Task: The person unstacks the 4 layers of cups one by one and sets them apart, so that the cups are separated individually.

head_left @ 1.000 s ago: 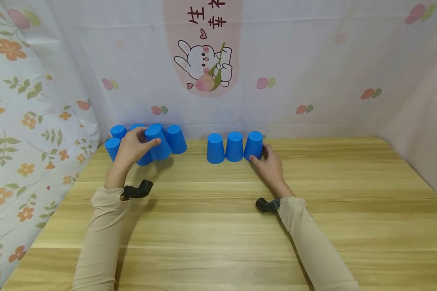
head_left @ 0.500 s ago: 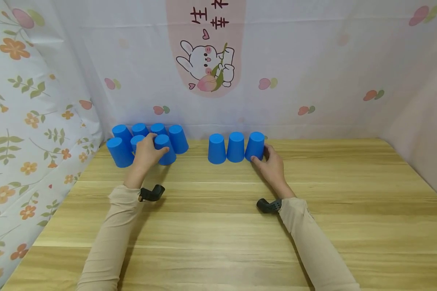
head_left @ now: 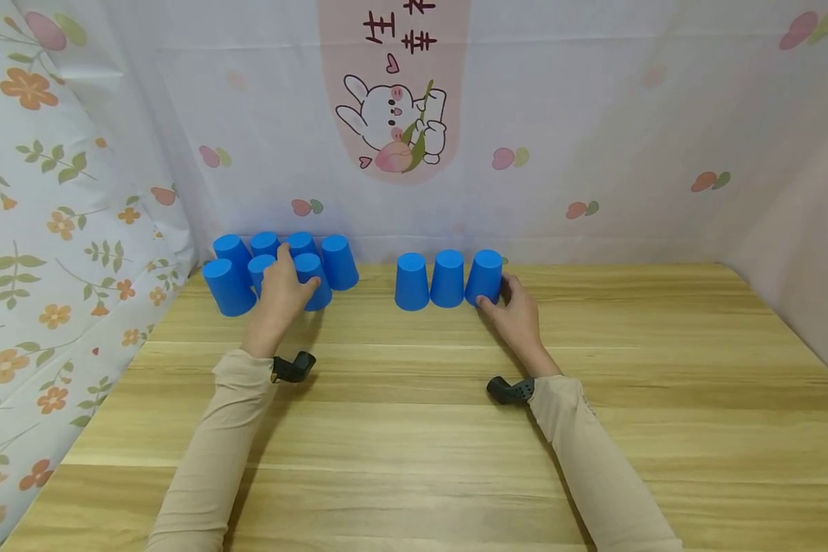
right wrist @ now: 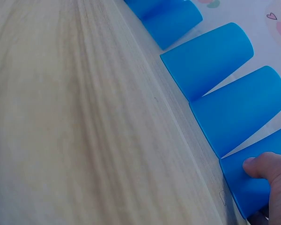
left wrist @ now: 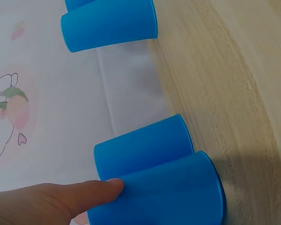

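Upside-down blue plastic cups stand in two groups at the back of the table. My left hand (head_left: 279, 295) holds the front right cup (head_left: 320, 295) of the left group, thumb along its near side; the far fingers are partly hidden. In the left wrist view, the thumb (left wrist: 89, 193) lies on that cup, which overlaps another cup (left wrist: 140, 145) behind it. My right hand (head_left: 519, 316) holds the right-end cup (head_left: 484, 274) of a row of three, its thumb (right wrist: 257, 166) on the near side in the right wrist view. The middle cup (head_left: 447, 280) and left cup (head_left: 412, 284) stand beside it.
Several more blue cups fill the left group, among them a front left cup (head_left: 229, 290) and a back right cup (head_left: 340, 264). A gap of wooden table (head_left: 376, 383) separates the groups. Printed cloth (head_left: 579, 115) hangs behind, and flowered cloth (head_left: 62, 268) at the left.
My left hand has lowered a raised, tilted cup to the front right of the left group, then shifted it slightly left. My right hand stays at its cup.
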Available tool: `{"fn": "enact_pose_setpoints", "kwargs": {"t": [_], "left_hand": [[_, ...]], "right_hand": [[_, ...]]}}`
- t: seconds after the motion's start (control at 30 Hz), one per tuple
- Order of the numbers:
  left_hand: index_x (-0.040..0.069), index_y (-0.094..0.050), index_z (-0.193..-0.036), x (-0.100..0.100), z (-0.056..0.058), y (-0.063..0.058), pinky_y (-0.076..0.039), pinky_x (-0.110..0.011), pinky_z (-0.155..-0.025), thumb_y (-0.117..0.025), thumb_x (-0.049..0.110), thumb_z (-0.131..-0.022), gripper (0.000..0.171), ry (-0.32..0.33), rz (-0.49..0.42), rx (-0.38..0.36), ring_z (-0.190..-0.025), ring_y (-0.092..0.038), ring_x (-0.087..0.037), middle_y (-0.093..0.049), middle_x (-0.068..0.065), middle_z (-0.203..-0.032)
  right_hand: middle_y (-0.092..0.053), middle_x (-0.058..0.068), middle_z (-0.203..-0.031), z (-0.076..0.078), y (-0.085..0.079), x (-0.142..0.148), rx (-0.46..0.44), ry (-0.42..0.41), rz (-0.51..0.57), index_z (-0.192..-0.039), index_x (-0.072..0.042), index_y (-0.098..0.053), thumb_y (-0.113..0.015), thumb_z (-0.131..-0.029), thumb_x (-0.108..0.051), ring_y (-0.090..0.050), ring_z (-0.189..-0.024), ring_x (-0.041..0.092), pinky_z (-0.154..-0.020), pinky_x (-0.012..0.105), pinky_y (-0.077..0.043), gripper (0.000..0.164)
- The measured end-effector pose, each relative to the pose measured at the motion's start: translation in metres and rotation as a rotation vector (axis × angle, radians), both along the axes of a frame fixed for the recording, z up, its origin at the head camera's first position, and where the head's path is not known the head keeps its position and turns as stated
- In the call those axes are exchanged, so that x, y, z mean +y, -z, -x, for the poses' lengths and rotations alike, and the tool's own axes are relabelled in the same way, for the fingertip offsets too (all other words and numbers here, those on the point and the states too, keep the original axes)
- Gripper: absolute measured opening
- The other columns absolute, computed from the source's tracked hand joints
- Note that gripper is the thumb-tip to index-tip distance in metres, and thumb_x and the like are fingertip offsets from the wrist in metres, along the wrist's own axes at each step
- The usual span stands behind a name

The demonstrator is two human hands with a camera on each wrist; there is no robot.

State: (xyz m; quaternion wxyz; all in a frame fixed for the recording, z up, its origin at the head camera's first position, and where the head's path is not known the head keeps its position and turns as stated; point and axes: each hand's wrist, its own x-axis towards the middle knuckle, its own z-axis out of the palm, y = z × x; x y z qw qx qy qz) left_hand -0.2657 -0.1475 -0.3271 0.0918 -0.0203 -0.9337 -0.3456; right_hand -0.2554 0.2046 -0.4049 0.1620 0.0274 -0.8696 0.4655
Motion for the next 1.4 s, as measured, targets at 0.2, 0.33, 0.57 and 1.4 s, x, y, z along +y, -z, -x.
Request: {"fn": "enact_pose_setpoints", "kwargs": {"t": [0.2, 0.33, 0.57, 1.4], "left_hand": [[-0.010, -0.007, -0.143, 0.000, 0.000, 0.000, -0.036, -0.060, -0.092, -0.061, 0.008, -0.089, 0.078, -0.015, -0.001, 0.014, -0.121, -0.037, -0.051, -0.035, -0.039, -0.133], [-0.012, -0.007, -0.142, 0.000, 0.001, -0.001, -0.033, -0.060, -0.096, -0.061, 0.004, -0.087, 0.079, 0.007, 0.035, 0.067, -0.123, -0.034, -0.051, -0.031, -0.039, -0.135], [-0.013, -0.024, -0.139, 0.011, -0.002, -0.011, -0.030, -0.054, -0.102, -0.065, 0.003, -0.085, 0.070, 0.054, 0.092, 0.324, -0.125, -0.032, -0.047, -0.033, -0.034, -0.135], [0.004, -0.041, -0.137, 0.102, 0.011, 0.013, -0.040, -0.041, -0.098, -0.068, 0.021, -0.085, 0.060, 0.270, -0.478, -0.128, -0.125, -0.043, -0.029, -0.045, -0.016, -0.137]], "right_hand": [[-0.045, 0.025, -0.134, -0.001, 0.000, -0.001, -0.008, 0.009, -0.001, -0.135, 0.006, -0.039, -0.066, -0.086, -0.018, -0.045, -0.122, 0.036, -0.101, 0.043, -0.037, 0.061], [-0.045, 0.025, -0.134, 0.000, 0.001, 0.000, -0.001, 0.007, -0.003, -0.135, 0.006, -0.039, -0.066, -0.086, -0.018, -0.045, -0.122, 0.036, -0.101, 0.043, -0.037, 0.061], [-0.045, 0.024, -0.134, 0.000, 0.000, 0.002, -0.009, 0.016, -0.006, -0.135, 0.005, -0.039, -0.066, -0.087, -0.020, -0.045, -0.123, 0.035, -0.101, 0.043, -0.037, 0.061], [-0.045, 0.026, -0.133, 0.000, -0.001, 0.000, -0.005, 0.000, 0.014, -0.135, 0.007, -0.039, -0.067, -0.086, -0.017, -0.045, -0.122, 0.036, -0.101, 0.042, -0.037, 0.061]]}}
